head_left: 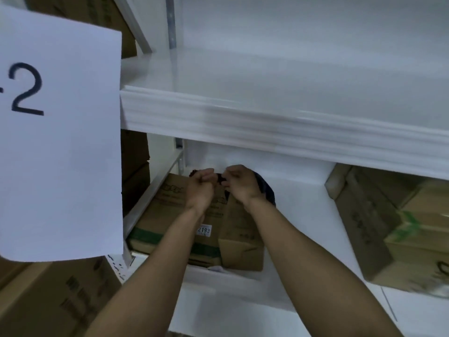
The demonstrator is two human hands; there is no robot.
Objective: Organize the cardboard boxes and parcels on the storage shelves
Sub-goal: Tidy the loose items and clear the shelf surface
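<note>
Bare forearms [315, 263]; left hand [201, 184], right hand [240, 183] fisted around dark crumpled material [220, 179] over rectangular cardboard box [165, 215]

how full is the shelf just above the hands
Empty as far as shown: the upper shelf is bare white, with no boxes on it.

The place is a storeroom or stockroom. White metal shelves [267, 127] run in tiers on a perforated upright post [171, 23]. Brown printed cardboard boxes [158, 215] fill the lower level, with a further stack [379, 227] to the right and a carton [60, 300] at lower left. A paper sheet [60, 154] bearing a large "2" hangs at the bay, and a sticker [203, 230] reading 2193 tags one box.
</note>
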